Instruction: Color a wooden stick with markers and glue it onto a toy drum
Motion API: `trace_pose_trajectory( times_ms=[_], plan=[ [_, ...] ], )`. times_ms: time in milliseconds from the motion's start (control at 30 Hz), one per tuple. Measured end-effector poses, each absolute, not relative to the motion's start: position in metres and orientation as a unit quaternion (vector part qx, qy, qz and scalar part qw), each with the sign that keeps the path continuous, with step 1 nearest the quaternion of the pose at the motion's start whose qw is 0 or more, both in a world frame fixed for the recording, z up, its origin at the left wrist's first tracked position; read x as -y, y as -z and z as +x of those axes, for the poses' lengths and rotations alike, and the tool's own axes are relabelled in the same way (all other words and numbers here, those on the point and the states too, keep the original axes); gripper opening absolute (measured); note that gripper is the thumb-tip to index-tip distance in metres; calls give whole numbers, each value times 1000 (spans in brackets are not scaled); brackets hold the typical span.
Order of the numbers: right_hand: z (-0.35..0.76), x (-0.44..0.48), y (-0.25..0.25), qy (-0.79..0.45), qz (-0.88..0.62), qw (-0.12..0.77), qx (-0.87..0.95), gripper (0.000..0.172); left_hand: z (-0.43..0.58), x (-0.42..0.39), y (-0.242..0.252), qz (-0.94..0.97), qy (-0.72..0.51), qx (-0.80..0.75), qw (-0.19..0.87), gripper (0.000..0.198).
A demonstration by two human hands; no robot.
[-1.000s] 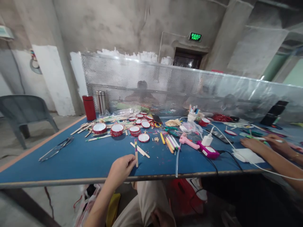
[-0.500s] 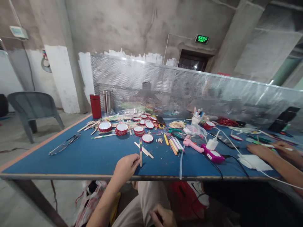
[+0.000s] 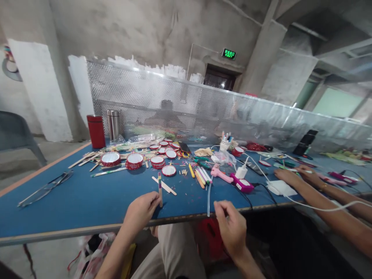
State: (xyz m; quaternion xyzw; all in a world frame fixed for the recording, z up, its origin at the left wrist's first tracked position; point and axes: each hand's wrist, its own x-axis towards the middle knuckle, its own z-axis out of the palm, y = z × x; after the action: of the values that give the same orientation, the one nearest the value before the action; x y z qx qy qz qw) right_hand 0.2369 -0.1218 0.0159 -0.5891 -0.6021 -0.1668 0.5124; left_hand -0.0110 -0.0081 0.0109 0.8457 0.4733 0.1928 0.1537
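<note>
My left hand (image 3: 142, 208) is closed at the table's front edge, pinching a wooden craft stick (image 3: 160, 190) that stands upright and carries purple and yellowish bands. Just behind it, two plain craft sticks (image 3: 165, 185) lie crossed on the table. My right hand (image 3: 231, 224) is raised near the front edge, its fingers curled in loosely and nothing visible in them. Close to its left is a clear glue stick (image 3: 208, 199), which runs from the pink glue gun (image 3: 221, 173) toward the edge. Several marker pens (image 3: 202, 175) lie beside the gun.
Several small red-rimmed drums (image 3: 134, 160) and loose sticks (image 3: 87, 158) cover the back left. Glasses (image 3: 45, 188) lie at far left. Behind stand a red flask (image 3: 96, 131) and a steel flask (image 3: 113, 126). A purple power strip (image 3: 242, 183) with cables and a co-worker's hands (image 3: 287, 176) are right.
My right hand has risen from my lap to the table edge beside the glue stick. My left hand still holds the banded stick. The view has turned to the right.
</note>
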Motion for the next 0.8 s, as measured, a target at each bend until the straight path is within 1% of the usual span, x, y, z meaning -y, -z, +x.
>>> trace_pose_trajectory(
  times_ms=[67, 100, 133, 167, 267, 433, 533, 633, 800],
  plan=[
    [267, 106, -27, 198, -645, 458, 579, 31, -11, 8, -11, 845, -188, -476, 153, 25],
    [282, 96, -33, 222, -681, 413, 562, 30, -11, 8, -11, 845, -187, -477, 154, 26],
    [296, 87, -38, 239, -723, 343, 550, 27, -11, 8, -10, 845, -187, -477, 155, 26],
    [308, 77, -42, 248, -759, 251, 547, 24, -11, 8, -10, 845, -189, -475, 156, 27],
    [331, 53, -49, 246, -779, 170, 551, 20, -11, 7, -8, 847, -190, -473, 152, 29],
    [338, 21, -44, 216, -790, 71, 570, 20, -11, 7, -9, 842, -192, -479, 158, 29],
    [343, 6, -41, 191, -797, 27, 573, 22, -10, 7, -10, 836, -187, -492, 152, 29],
    [349, -3, -41, 176, -803, 1, 570, 24, -9, 7, -10, 835, -181, -499, 146, 28],
    [355, -9, -43, 167, -806, -11, 567, 29, -8, 8, -10, 835, -183, -499, 140, 29]
  ],
)
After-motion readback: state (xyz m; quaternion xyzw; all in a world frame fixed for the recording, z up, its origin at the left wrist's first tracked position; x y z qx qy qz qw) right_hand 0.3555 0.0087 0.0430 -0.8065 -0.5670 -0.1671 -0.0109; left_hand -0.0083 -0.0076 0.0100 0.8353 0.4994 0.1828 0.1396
